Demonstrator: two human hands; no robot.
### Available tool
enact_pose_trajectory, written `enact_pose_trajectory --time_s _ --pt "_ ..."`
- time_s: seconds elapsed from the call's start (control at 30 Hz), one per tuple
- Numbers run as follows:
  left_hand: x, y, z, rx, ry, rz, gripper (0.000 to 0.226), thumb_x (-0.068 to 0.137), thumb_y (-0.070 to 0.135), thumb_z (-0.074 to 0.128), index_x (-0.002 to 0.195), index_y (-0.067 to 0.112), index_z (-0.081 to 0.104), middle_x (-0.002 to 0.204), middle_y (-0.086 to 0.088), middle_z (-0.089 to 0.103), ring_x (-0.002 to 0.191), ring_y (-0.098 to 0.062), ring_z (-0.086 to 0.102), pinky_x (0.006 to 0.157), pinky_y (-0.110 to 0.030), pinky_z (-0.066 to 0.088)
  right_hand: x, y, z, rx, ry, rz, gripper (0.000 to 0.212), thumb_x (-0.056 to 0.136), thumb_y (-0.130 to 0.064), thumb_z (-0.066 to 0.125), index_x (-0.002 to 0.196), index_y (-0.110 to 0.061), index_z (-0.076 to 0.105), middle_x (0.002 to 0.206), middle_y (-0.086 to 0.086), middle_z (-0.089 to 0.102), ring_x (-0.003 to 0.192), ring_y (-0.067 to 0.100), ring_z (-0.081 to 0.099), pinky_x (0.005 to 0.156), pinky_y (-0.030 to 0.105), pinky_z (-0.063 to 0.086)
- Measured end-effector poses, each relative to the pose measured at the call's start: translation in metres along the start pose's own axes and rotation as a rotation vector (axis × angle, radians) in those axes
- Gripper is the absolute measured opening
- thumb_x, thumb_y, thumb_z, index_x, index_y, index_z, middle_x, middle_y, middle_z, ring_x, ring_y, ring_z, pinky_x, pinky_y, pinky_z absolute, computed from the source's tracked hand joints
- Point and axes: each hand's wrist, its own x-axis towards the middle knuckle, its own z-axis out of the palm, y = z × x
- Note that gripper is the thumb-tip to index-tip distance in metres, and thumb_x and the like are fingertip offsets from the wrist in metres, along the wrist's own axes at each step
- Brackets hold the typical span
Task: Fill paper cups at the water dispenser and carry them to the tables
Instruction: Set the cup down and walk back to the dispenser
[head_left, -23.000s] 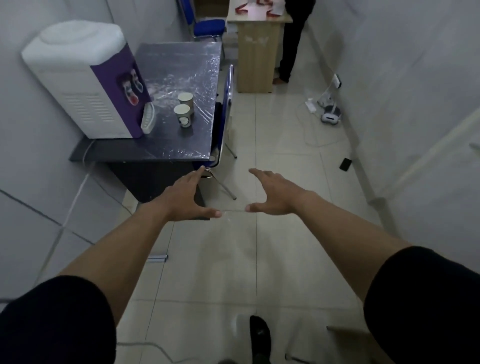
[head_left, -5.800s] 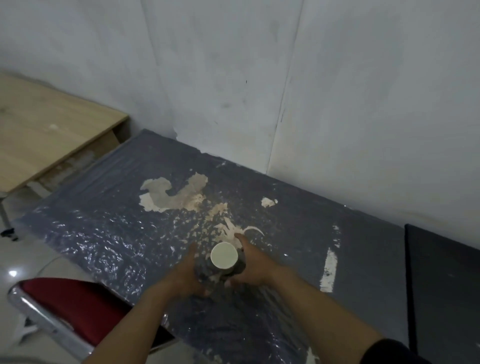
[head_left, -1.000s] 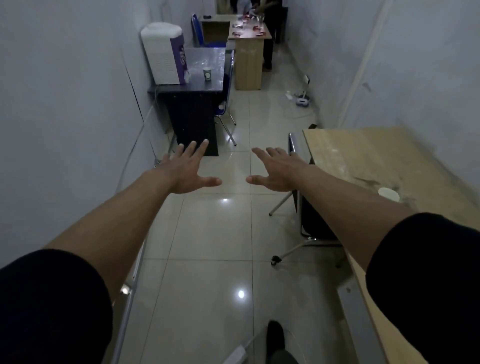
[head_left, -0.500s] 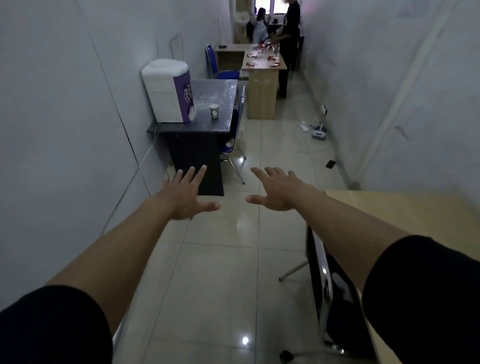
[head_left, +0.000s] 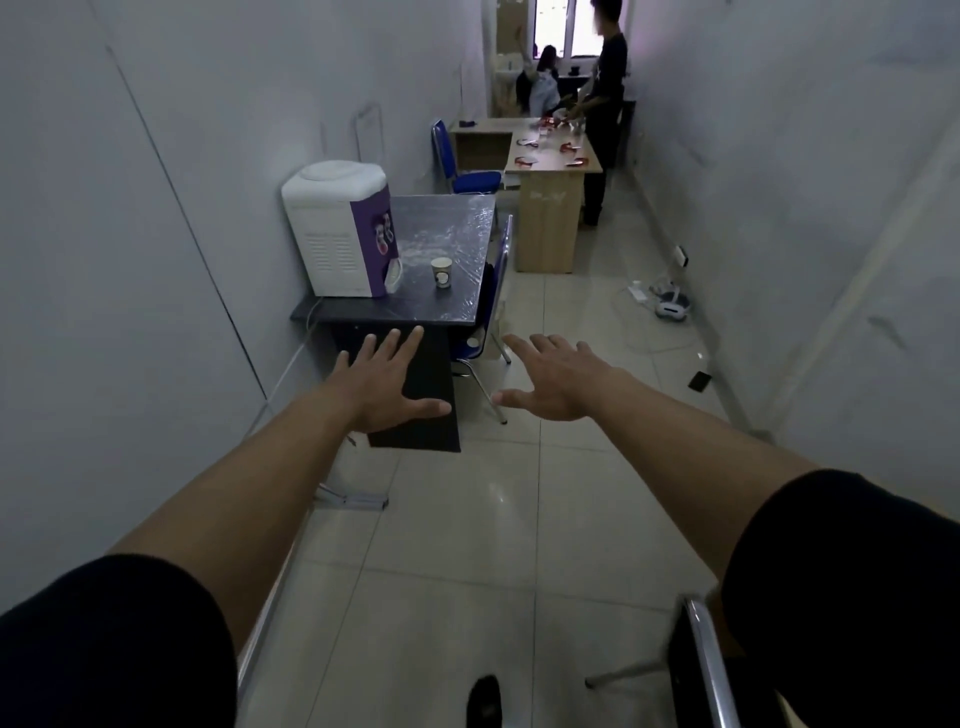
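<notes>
1. I am holding my left hand (head_left: 382, 384) and right hand (head_left: 553, 382) out ahead, fingers spread wide, both gripping nothing.
2. I am looking down a narrow room at a dark table (head_left: 415, 304) against the left wall.
3. A paper cup (head_left: 441, 272) is standing upright on it, just beside the white-and-purple water dispenser (head_left: 340, 236).

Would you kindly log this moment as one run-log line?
phase: walking toward water dispenser | left hand: open, empty | right hand: open, empty | paper cup: upright on dark table, beside dispenser
</notes>
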Motion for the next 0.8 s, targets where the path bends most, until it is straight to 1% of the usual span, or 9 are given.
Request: enact_pose_trajectory --time_s 0.1,0.2,0.33,0.37,0.5,0.6,0.73,0.8 --pt "0.069 -0.019 -0.003 0.001 0.003 -0.004 0.125 0.068 0.096 0.045 0.156 0.037 -0.022 0.172 -0.003 -0.011 0.157 -0.035 -0.008 0.122 -0.063 0.006 0.071 0.02 -0.002 0.002 -0.002 0.019 0.101 0.094 -0.081 0.042 0.168 -0.029 -0.001 0.175 0.015 0.017 0.161 0.037 0.019 0.125 0.065 0.021" --pt "0.136 -0.04 -0.008 -0.008 -0.035 -0.006 0.127 0.065 0.098 0.043 0.156 0.038 -0.022 0.172 -0.004 -0.01 0.157 -0.036 -0.008 0.121 -0.064 0.007 0.138 0.035 -0.005 0.017 -0.032 0.037 0.101 0.094 -0.081 0.043 0.168 -0.03 -0.002 0.176 0.014 0.015 0.161 0.037 0.018 0.126 0.064 0.019" --pt "0.214 -0.059 -0.021 -0.037 -0.078 -0.015 0.143 0.042 0.11 0.027 0.155 0.039 -0.023 0.172 -0.003 -0.009 0.158 -0.035 -0.006 0.121 -0.065 0.008 0.211 0.053 -0.012 0.015 -0.046 0.026 0.1 0.095 -0.081 0.041 0.168 -0.029 -0.003 0.176 0.014 0.015 0.161 0.037 0.017 0.126 0.065 0.019" --pt "0.233 -0.062 -0.024 -0.037 -0.078 -0.011 0.144 0.04 0.111 0.026 0.155 0.039 -0.023 0.172 -0.003 -0.008 0.158 -0.035 -0.006 0.121 -0.065 0.008 0.227 0.058 -0.014 0.018 -0.05 0.027 0.1 0.095 -0.081 0.041 0.168 -0.029 -0.003 0.176 0.015 0.015 0.162 0.037 0.016 0.126 0.065 0.019" --pt "0.303 -0.072 -0.036 -0.045 -0.072 -0.009 0.14 0.046 0.109 0.03 0.155 0.04 -0.024 0.172 -0.003 -0.009 0.158 -0.034 -0.008 0.121 -0.065 0.008 0.288 0.08 -0.02 0.028 -0.074 0.034 0.1 0.095 -0.08 0.042 0.169 -0.029 -0.003 0.176 0.015 0.014 0.162 0.037 0.015 0.127 0.064 0.019" --pt "0.345 -0.078 -0.04 -0.057 -0.081 0.002 0.14 0.047 0.109 0.03 0.156 0.039 -0.023 0.172 -0.003 -0.01 0.158 -0.033 -0.009 0.121 -0.065 0.007 0.33 0.1 -0.02 0.016 -0.08 0.027 0.1 0.096 -0.08 0.041 0.169 -0.029 -0.003 0.176 0.016 0.015 0.162 0.037 0.016 0.126 0.064 0.021" --pt "0.411 -0.08 -0.042 -0.049 -0.094 -0.008 0.126 0.07 0.094 0.046 0.159 0.032 -0.019 0.172 -0.005 -0.008 0.158 -0.034 -0.007 0.124 -0.064 0.009 0.399 0.137 -0.018 0.016 -0.094 0.007 0.101 0.095 -0.081 0.04 0.169 -0.028 -0.005 0.175 0.016 0.017 0.161 0.037 0.018 0.125 0.063 0.023" --pt "0.448 -0.08 -0.043 -0.045 -0.105 -0.012 0.123 0.074 0.09 0.048 0.16 0.03 -0.017 0.173 -0.006 -0.008 0.158 -0.034 -0.006 0.124 -0.063 0.01 0.435 0.157 -0.016 0.021 -0.101 -0.003 0.102 0.095 -0.081 0.04 0.169 -0.027 -0.005 0.175 0.016 0.016 0.161 0.037 0.017 0.125 0.063 0.023"
